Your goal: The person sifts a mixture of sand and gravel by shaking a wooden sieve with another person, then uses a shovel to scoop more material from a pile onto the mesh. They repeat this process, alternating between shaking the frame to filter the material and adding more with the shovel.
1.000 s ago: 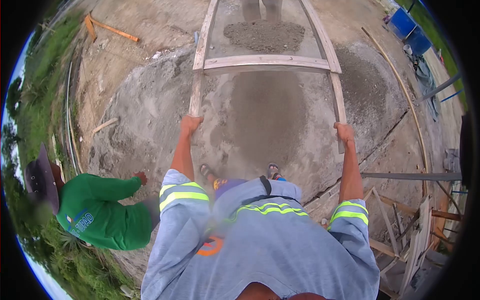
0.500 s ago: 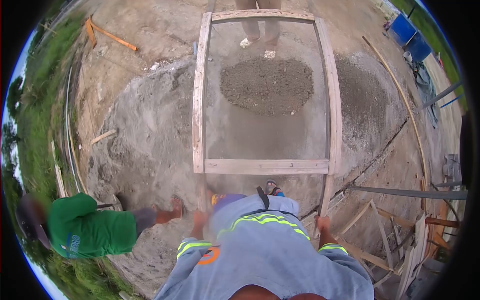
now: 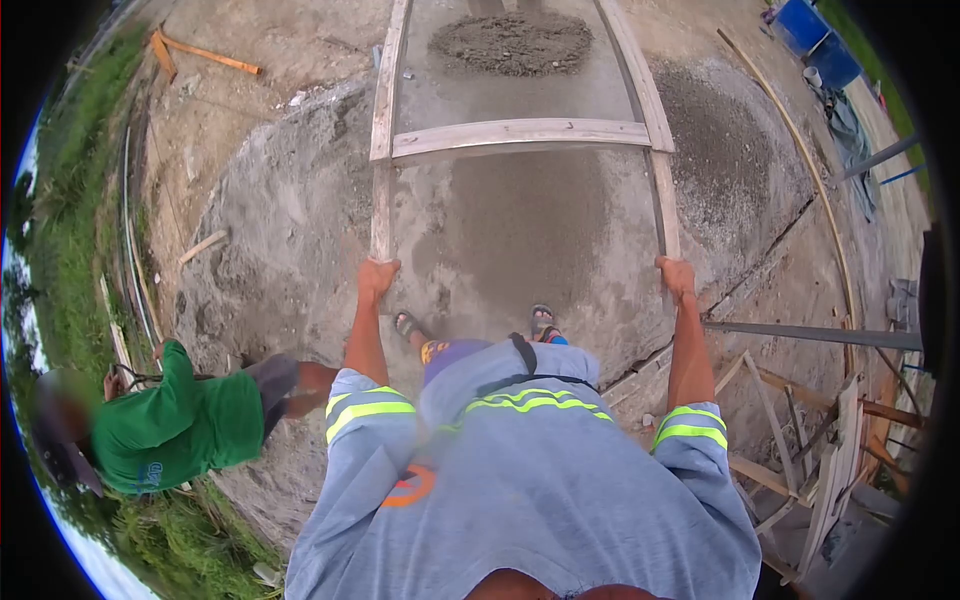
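A large wooden-framed sand sieve (image 3: 520,133) stretches away in front of me, with two long side rails that end in handles. My left hand (image 3: 378,277) is closed round the end of the left handle. The right handle's end sits in my right hand (image 3: 677,276), also closed. A heap of damp, coarse sand (image 3: 512,45) lies on the sieve's mesh towards the far end. Below the near crossbar, a darker patch of fine sand (image 3: 530,220) covers the ground ahead of my feet. Both my arms are stretched forward.
A co-worker in a green shirt (image 3: 190,420) bends at the left, holding something I cannot make out. Another person's legs (image 3: 510,6) show at the far end. Wooden frames (image 3: 800,450) lie at the right, blue drums (image 3: 832,60) at the far right.
Both my hands have pushed the sieve forward, away from me, and the sand heap has moved with it. The dark ground patch now shows nearer than the crossbar. The green-shirted co-worker's arms have shifted.
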`<state>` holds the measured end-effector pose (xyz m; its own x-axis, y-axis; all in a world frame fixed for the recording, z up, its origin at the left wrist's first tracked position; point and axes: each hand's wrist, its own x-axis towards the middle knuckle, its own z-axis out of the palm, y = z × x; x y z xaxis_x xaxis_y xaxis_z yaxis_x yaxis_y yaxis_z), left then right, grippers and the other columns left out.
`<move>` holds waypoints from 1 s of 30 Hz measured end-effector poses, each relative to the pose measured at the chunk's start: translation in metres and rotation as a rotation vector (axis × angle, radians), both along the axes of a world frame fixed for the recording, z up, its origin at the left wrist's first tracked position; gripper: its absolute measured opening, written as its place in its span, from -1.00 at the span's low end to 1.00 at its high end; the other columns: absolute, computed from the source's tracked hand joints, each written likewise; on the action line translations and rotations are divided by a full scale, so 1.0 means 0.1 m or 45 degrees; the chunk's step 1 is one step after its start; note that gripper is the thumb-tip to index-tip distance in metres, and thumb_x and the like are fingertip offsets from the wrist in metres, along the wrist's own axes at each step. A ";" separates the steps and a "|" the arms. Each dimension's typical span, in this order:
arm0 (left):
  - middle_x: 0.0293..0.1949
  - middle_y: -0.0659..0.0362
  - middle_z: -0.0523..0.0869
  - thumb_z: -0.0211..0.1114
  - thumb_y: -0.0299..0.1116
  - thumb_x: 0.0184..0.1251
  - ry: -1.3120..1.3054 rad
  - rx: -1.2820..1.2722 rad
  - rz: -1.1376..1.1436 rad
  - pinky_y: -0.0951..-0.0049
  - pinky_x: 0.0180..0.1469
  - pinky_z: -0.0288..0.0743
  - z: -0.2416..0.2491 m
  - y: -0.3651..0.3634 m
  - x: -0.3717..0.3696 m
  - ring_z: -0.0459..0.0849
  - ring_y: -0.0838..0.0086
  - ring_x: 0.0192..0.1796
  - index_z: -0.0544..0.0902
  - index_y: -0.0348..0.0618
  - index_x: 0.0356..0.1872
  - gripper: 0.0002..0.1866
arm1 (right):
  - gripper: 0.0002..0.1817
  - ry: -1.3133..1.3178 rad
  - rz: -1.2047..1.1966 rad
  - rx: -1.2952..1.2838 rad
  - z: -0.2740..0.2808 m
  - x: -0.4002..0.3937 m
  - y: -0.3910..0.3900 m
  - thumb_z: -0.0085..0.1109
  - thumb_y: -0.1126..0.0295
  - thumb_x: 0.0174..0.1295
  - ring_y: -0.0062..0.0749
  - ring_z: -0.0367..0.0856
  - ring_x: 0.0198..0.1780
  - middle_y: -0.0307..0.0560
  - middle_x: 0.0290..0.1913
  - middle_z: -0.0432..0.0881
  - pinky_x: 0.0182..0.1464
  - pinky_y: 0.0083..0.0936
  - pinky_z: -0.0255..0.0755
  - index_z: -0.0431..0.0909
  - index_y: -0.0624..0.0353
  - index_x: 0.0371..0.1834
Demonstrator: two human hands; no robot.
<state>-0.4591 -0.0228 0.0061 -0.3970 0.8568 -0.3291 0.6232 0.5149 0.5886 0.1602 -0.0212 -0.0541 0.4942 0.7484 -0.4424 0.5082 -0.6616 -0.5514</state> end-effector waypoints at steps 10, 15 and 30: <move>-0.39 -0.10 0.69 0.37 -0.28 -0.26 -0.171 -0.388 0.305 0.27 -0.23 0.52 -1.04 -2.00 0.15 0.68 0.18 -0.29 0.64 -0.37 -0.32 -0.58 | -0.66 -0.083 -0.251 -0.118 -1.53 0.08 -2.64 0.28 0.33 -0.19 -0.29 0.60 -0.57 0.06 -0.59 0.60 -0.52 -0.36 0.46 0.58 0.48 -0.48; -0.44 -0.27 0.66 0.33 -0.06 -0.28 0.077 -0.360 0.060 0.19 -0.21 0.53 -1.26 -1.09 -0.15 0.69 0.01 -0.27 0.62 -0.52 -0.43 -0.43 | -0.57 0.120 -0.161 -0.070 -0.54 -0.14 -1.36 0.26 0.23 -0.19 -0.24 0.58 -0.49 0.06 -0.56 0.61 -0.38 -0.32 0.43 0.57 0.51 -0.48; -0.55 0.03 0.68 0.36 -0.21 -0.21 0.105 -0.176 0.137 0.37 -0.35 0.50 -1.70 -1.78 -0.40 0.65 0.35 -0.49 0.61 -0.37 -0.43 -0.61 | -0.54 -0.083 -0.099 -0.093 -0.68 -0.36 -1.99 0.25 0.14 -0.17 -0.18 0.65 -0.48 0.13 -0.53 0.63 -0.30 -0.33 0.48 0.61 0.44 -0.43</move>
<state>-0.4991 -0.2012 -0.1641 -0.5144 0.7566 -0.4037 0.6032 0.6538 0.4568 0.1246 -0.2204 -0.1221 0.5790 0.6735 -0.4595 0.4869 -0.7377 -0.4677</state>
